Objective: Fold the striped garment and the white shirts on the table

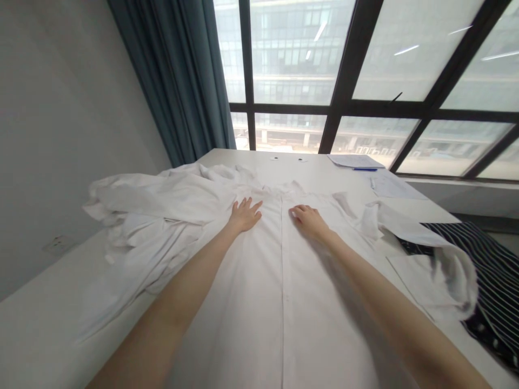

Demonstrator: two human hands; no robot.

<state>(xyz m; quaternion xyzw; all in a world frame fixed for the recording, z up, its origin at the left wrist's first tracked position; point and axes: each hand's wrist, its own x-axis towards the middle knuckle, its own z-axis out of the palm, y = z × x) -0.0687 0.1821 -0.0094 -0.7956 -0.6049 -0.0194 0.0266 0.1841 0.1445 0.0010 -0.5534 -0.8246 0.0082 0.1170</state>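
A white button-front shirt (263,281) lies spread over the table, its front placket running down the middle toward me. My left hand (245,215) rests on the cloth left of the placket, fingers spread. On the other side, my right hand (308,218) lies on the shirt with its fingers stretched toward the placket and slightly bent. Neither hand grips the fabric. One sleeve (450,259) curls out at the right, over the table edge. More rumpled white cloth (150,200) is heaped at the left; whether it belongs to the same shirt I cannot tell.
The white table (259,162) reaches to the window. Papers (357,161) and a blue pen (365,169) lie at its far right. Black striped fabric (482,275) is at the right side. A blue curtain (178,75) hangs at the back left, beside a grey wall (73,108).
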